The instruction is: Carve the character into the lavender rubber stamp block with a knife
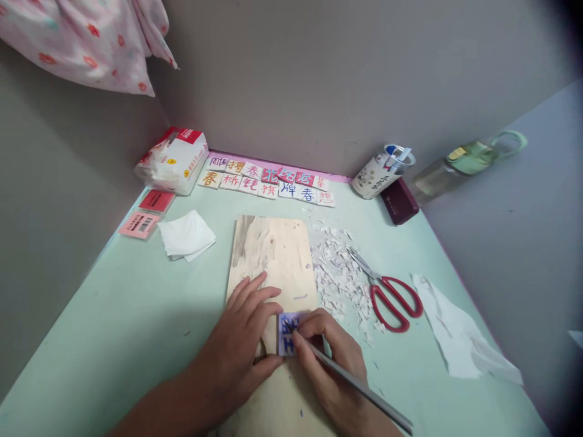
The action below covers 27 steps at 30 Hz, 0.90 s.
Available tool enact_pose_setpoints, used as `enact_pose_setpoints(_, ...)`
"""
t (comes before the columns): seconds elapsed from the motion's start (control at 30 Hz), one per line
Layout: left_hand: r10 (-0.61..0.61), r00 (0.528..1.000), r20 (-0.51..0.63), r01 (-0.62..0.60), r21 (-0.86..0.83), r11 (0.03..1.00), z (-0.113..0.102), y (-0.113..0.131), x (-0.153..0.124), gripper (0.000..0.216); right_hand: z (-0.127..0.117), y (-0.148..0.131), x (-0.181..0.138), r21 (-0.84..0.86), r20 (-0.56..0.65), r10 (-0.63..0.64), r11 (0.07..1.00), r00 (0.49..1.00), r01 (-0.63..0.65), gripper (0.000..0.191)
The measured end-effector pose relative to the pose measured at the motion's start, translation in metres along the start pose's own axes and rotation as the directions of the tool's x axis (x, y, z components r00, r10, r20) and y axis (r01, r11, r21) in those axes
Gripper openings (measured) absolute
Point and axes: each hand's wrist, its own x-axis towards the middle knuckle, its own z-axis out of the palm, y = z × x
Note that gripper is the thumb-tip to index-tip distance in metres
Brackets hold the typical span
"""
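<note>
A small square tile (pixel 286 351) marked with blue strokes lies on a wooden board (pixel 273 243). My left hand (pixel 248 328) rests on the board, with its thumb and index finger at the tile's left corners, holding it; the other fingers stretch forward over the wood. In my right hand (pixel 334 358) is a slim grey carving knife (pixel 359 386), gripped like a pen. Its dark tip meets the blue marks on the tile. My right fingers cover the tile's right side.
Pale shavings (pixel 337 273) and red-handled scissors (pixel 396 297) lie right of the board, with crumpled tissue (pixel 450 334) beyond. Character tiles (pixel 268 176) line the back. Around them are a tissue pack (pixel 182 161), folded tissue (pixel 186 233), cup (pixel 380 173), maroon box (pixel 399 201) and bottle (pixel 441 176).
</note>
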Motion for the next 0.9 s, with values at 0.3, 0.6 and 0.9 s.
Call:
enact_pose_setpoints(0.3,-0.018,1.000,0.010,0.018,0.001,1.000,0.0007,0.0015,0.0004,0.042,0.0035,0.0025,-0.0009,-0.023,0.020,0.035,0.999,0.999,-0.035,0.019)
enact_pose_setpoints(0.6,-0.033,0.999,0.004,0.033,-0.026,0.999,0.0010,0.0017,-0.0005,0.043,0.0056,-0.0004,-0.0019,-0.016,0.021,0.056,0.998,0.998,-0.056,0.018)
enact_pose_setpoints(0.9,-0.038,0.999,0.002,0.038,-0.041,0.998,0.0019,0.0015,0.0000,0.044,0.0049,-0.0045,0.0010,-0.059,0.015,0.048,0.997,0.999,-0.047,0.017)
